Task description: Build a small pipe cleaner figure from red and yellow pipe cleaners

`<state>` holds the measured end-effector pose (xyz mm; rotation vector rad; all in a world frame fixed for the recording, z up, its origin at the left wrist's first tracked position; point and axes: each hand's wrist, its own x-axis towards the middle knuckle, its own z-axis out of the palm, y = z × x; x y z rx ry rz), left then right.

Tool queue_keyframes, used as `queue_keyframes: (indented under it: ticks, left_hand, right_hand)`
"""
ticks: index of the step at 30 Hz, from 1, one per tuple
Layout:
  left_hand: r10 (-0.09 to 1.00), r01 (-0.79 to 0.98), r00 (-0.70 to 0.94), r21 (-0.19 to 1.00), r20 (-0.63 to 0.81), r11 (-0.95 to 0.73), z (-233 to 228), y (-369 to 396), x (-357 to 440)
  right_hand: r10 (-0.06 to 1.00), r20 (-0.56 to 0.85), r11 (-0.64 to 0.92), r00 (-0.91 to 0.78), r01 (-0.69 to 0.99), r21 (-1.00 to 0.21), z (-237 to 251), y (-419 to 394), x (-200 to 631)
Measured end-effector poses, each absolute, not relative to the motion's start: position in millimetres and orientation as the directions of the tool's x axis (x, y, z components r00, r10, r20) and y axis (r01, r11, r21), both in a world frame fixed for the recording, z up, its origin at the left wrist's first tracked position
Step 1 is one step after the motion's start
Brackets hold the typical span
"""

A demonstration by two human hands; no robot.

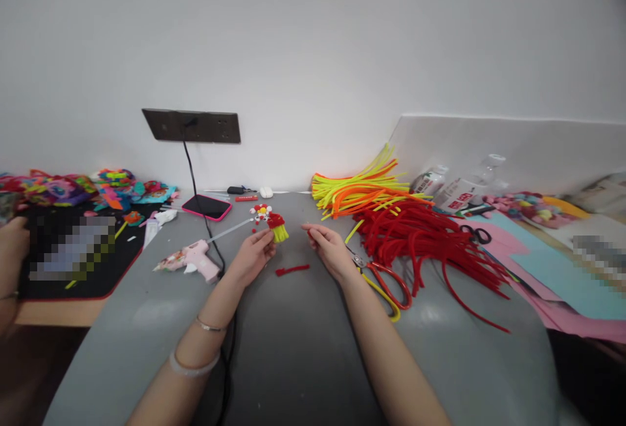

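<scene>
My left hand point(254, 253) pinches a small red and yellow pipe-cleaner piece point(278, 226) above the grey table point(303, 348). My right hand point(328, 248) hovers just right of it, fingertips pinched on a tiny red bit that is hard to make out. A short red pipe-cleaner scrap point(292, 270) lies on the table between my hands. A small red, white and yellow flower-like craft point(261, 211) sits just behind the held piece. Red-handled scissors point(386, 282) lie beside my right wrist.
A pink glue gun point(195, 259) with a black cord lies left of my left hand. Red pipe cleaners point(425, 243) and yellow-orange ones point(362, 191) are piled at right, with coloured paper point(552, 276), bottles point(450, 192). A phone point(207, 206) lies behind. Another person's hand point(12, 243) is at far left.
</scene>
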<state>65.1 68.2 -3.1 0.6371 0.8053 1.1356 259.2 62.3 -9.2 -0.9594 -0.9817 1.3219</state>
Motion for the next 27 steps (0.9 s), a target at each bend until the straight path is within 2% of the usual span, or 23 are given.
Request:
queue_keyframes:
  ticks: [7,11,21,27]
  left_hand:
    - [0.946,-0.528,0.226,0.787,-0.231,0.318,-3.0,67.8,64.1]
    - [0.948,-0.53,0.227,0.788,-0.225,0.314,-2.5,67.6,64.3]
    - [0.947,-0.539,0.218,0.78,-0.236,0.318,-1.3,66.3,64.3]
    - [0.948,-0.526,0.224,0.791,-0.226,0.313,-2.5,66.7,64.0]
  right_hand:
    - [0.988,-0.12,-0.152,-0.096,-0.512,-0.845,-8.5,61.5,264.8]
    - [0.982,-0.161,-0.189,-0.099,-0.579,-0.793,-5.2,60.7,268.1]
    - [0.988,-0.149,-0.147,-0.046,-0.599,-0.787,-3.9,59.9,266.8]
    - [0.988,-0.155,-0.13,-0.001,-0.543,-0.829,-2.0,58.5,265.1]
